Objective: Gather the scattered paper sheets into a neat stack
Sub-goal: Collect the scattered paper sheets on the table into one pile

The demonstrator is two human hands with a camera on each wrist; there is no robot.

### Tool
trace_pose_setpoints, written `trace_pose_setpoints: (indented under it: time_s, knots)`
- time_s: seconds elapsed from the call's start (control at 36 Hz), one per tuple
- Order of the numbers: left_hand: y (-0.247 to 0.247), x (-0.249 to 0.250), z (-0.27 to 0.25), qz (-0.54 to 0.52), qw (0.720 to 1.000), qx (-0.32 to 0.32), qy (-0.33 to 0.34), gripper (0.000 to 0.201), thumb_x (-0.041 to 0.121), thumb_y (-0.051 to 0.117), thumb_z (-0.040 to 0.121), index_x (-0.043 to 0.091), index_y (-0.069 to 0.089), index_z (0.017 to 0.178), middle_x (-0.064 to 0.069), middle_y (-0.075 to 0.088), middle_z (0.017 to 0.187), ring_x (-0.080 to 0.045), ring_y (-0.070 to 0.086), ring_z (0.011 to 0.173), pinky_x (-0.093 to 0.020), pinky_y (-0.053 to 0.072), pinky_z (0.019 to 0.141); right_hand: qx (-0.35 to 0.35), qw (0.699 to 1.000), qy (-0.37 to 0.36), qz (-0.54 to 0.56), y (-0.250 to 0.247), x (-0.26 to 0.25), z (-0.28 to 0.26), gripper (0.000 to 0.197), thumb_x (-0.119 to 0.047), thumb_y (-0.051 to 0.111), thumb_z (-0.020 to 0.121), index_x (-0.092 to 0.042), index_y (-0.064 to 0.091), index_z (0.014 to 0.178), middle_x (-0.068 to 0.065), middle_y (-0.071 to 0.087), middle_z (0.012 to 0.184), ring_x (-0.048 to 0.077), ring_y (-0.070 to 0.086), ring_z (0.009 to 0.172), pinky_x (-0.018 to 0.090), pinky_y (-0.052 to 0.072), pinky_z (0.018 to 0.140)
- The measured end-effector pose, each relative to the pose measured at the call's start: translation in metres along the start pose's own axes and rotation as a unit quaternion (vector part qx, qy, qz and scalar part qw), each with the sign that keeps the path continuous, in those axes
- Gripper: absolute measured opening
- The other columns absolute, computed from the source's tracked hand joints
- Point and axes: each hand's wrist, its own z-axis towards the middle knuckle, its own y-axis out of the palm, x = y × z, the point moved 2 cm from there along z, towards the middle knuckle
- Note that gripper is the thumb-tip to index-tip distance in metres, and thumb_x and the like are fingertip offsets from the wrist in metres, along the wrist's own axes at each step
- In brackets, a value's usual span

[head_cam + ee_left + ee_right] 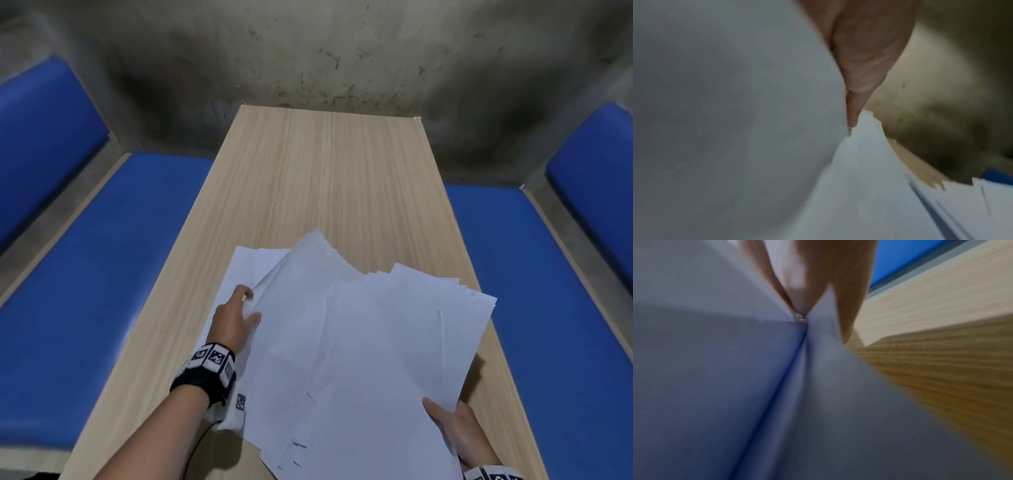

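— What does the head view show on the wooden table [342, 171]?

— A loose, fanned pile of white paper sheets [359, 342] at the near end of the table, corners sticking out at odd angles along the far edge. A flatter sheet [239, 270] lies under the pile at its left side.

— And the hands?

— The left hand [233, 318] is at the pile's left edge, thumb on top of the sheets and fingers tucked beneath: pinching them. The right hand [452, 428] grips the near right corner, thumb laid over the top sheet, fingers hidden below. The left wrist view shows a finger [854, 113] pressed against paper.

— Is the pile flat on the table?

— The right part seems raised, casting a shadow on the wood; how far is unclear.

— Around the table?

— Blue padded benches [137, 274] on both sides, a stained concrete wall [308, 51] beyond.
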Motion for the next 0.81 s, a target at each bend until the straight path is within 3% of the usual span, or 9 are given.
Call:
trace_pose_setpoints:
  time_s: [0.11,0.17,0.22,0.31,0.36,0.44,0.61,0.69,0.81]
  knots:
    - [0.000,-0.001,-0.025,-0.099,0.991,0.036,-0.082,0.058,0.017,0.067,0.088,0.029,0.040,0.137,0.002,0.055,0.100,-0.022,0.056,0.095,-0.034,0.047,0.084,0.005,1.000,0.001,0.004,0.001,-0.003,-0.001,0.027,-0.006,0.063,0.088,-0.005,0.057,0.114,0.006,0.067,0.096,0.023,0.063,0.087,0.029,0.046,0.068]
    - [0.006,-0.007,-0.033,-0.085,0.990,0.064,-0.093,0.034,0.017,0.067,0.087,0.012,0.058,0.120,0.002,0.060,0.096,-0.024,0.060,0.095,-0.027,0.048,0.073,0.004,1.000,-0.004,0.000,0.002,-0.005,-0.002,0.025,-0.004,0.062,0.088,-0.004,0.056,0.112,0.006,0.066,0.094,0.021,0.062,0.084,0.028,0.045,0.067]
    - [0.014,-0.010,-0.040,-0.085,0.986,0.086,-0.114,0.012,0.012,0.064,0.089,0.000,0.064,0.087,-0.001,0.062,0.074,-0.023,0.059,0.070,-0.019,0.038,0.050,0.000,1.000,-0.016,-0.001,0.003,-0.007,-0.002,0.024,-0.001,0.060,0.089,-0.004,0.055,0.112,0.007,0.065,0.094,0.018,0.061,0.082,0.028,0.044,0.065]
    - [0.031,-0.025,-0.050,-0.069,0.979,0.100,-0.161,0.026,0.011,0.059,0.089,-0.006,0.055,0.069,-0.009,0.061,0.064,-0.020,0.048,0.055,-0.022,0.032,0.049,-0.006,1.000,-0.023,-0.002,0.005,-0.009,-0.003,0.022,0.000,0.059,0.089,-0.003,0.055,0.111,0.004,0.066,0.091,0.019,0.061,0.082,0.029,0.044,0.065]
    - [0.040,-0.034,-0.051,-0.030,0.981,0.079,-0.177,0.023,0.014,0.060,0.085,0.000,0.057,0.066,-0.010,0.064,0.071,-0.022,0.052,0.057,-0.025,0.040,0.053,-0.005,1.000,-0.022,-0.001,0.006,-0.008,-0.003,0.023,0.000,0.059,0.089,-0.004,0.055,0.112,0.003,0.066,0.091,0.020,0.061,0.083,0.031,0.045,0.069]
    - [0.050,-0.040,-0.045,0.040,0.984,0.046,-0.165,0.017,0.019,0.066,0.076,0.003,0.067,0.083,-0.013,0.063,0.098,-0.028,0.064,0.078,-0.036,0.057,0.067,-0.005,1.000,-0.026,-0.012,0.007,-0.006,-0.002,0.027,-0.001,0.060,0.089,-0.005,0.055,0.115,0.003,0.066,0.093,0.020,0.061,0.084,0.033,0.045,0.077]
    - [0.049,-0.021,-0.035,-0.061,0.978,0.030,-0.199,0.071,0.009,0.073,0.078,0.012,0.036,0.138,-0.018,0.052,0.136,-0.032,0.056,0.115,-0.034,0.044,0.088,-0.020,0.999,-0.017,-0.019,0.010,-0.002,-0.002,0.026,-0.001,0.059,0.089,-0.006,0.056,0.115,0.015,0.064,0.106,0.022,0.062,0.086,0.032,0.047,0.075]
    - [0.047,-0.020,-0.029,-0.027,0.977,0.001,-0.212,0.060,0.019,0.075,0.075,0.009,0.048,0.127,-0.015,0.059,0.126,-0.026,0.056,0.092,-0.031,0.047,0.078,-0.020,0.999,-0.012,-0.022,0.012,-0.001,-0.002,0.025,-0.001,0.059,0.089,-0.005,0.056,0.113,0.017,0.064,0.108,0.030,0.061,0.093,0.038,0.045,0.087]
    - [0.049,-0.012,-0.025,0.132,0.960,-0.019,-0.246,0.072,0.042,0.078,0.067,0.012,0.049,0.126,-0.014,0.047,0.127,-0.034,0.050,0.114,-0.042,0.046,0.093,-0.019,1.000,-0.006,-0.018,0.014,0.001,-0.003,0.024,-0.001,0.060,0.089,-0.005,0.057,0.112,0.014,0.067,0.105,0.029,0.063,0.094,0.040,0.047,0.087]
